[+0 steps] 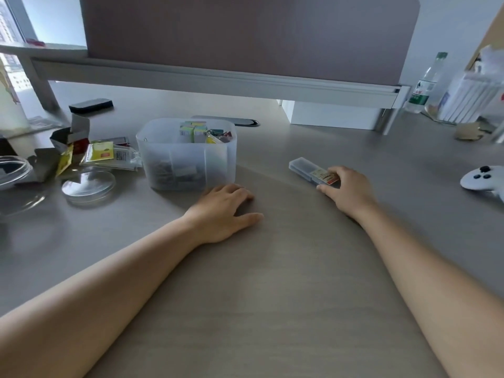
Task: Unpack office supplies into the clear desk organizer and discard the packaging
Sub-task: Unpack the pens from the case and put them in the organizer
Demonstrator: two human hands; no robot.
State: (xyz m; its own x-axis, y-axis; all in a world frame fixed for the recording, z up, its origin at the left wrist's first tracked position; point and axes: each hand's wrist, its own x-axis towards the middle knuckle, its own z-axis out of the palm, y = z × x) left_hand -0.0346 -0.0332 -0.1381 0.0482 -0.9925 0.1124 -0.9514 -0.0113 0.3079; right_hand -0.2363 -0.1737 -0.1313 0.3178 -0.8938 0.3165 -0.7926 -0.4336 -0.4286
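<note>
The clear desk organizer (188,156) stands on the desk at centre left, holding coloured sticky notes, binder clips and darker items lower down. My left hand (223,211) lies flat on the desk just in front of its right corner, fingers apart, holding nothing. A slim clear plastic case (311,169) with an orange-and-white label lies to the right. My right hand (349,192) rests on the case's near end, fingers over the label and thumb at its near side; the case still lies on the desk. Opened boxes and yellow-green wrappers (92,152) are piled left of the organizer.
A clear round lid (87,186) and a clear jar (13,170) sit at the left. A black eraser (91,105) lies near the grey divider (245,42). A water bottle (425,85) and a clear container (474,99) stand at right; a white game controller (484,180) lies nearby.
</note>
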